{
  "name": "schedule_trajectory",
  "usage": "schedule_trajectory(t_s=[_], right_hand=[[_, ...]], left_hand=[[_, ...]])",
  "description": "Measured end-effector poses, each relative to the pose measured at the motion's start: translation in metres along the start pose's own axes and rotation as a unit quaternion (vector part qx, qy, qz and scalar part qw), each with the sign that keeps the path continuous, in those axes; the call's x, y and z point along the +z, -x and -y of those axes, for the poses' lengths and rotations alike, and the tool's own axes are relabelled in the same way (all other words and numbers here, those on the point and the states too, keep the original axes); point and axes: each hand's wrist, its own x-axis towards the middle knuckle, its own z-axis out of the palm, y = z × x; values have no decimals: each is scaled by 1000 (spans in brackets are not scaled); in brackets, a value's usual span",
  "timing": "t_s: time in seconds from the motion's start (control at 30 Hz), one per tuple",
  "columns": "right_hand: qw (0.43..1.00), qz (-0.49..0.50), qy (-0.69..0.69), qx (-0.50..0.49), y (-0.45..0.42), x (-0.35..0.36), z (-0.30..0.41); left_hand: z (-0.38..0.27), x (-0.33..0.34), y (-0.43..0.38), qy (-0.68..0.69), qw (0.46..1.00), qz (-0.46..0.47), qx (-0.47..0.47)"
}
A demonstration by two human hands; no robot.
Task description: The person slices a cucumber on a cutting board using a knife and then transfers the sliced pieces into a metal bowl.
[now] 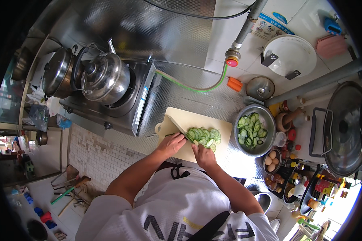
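A cream cutting board [209, 119] lies on the metal counter. On its right part is a heap of cucumber slices [202, 134]. My right hand [205, 156] is closed around the handle of a kitchen knife [177, 124], whose blade points to the upper left across the board. Close against the blade, at the board's left part, my left hand [172, 144] presses with its fingers together on a piece of green cucumber [169, 135], mostly hidden. To the right of the board stands a metal bowl [239, 141] holding more cucumber slices.
A steel kettle [104, 76] sits on the gas stove [117, 116] at the left, beside a lidded pot [57, 72]. Right of the bowl are a small bowl of eggs [271, 161], a mortar with a pestle [285, 120] and several bottles. A green hose [196, 89] runs behind the board.
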Motion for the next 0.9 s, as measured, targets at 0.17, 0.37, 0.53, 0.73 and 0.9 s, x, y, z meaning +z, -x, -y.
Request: schedule_trajectory(t_s=[0.17, 0.37, 0.53, 0.73, 0.9], right_hand=[[997, 60, 25, -29, -10, -20, 21], [995, -43, -84, 45, 37, -38, 34], [1000, 10, -24, -3, -8, -3, 18], [998, 59, 5, 6, -37, -4, 27], [994, -36, -91, 44, 10, -28, 51]], left_hand=[[-1, 2, 8, -16, 1000, -16, -6], [-2, 11, 16, -16, 1000, -14, -7], [26, -3, 11, -4, 1000, -6, 4], [30, -5, 11, -3, 1000, -7, 6], [35, -2, 24, -21, 999, -33, 4]])
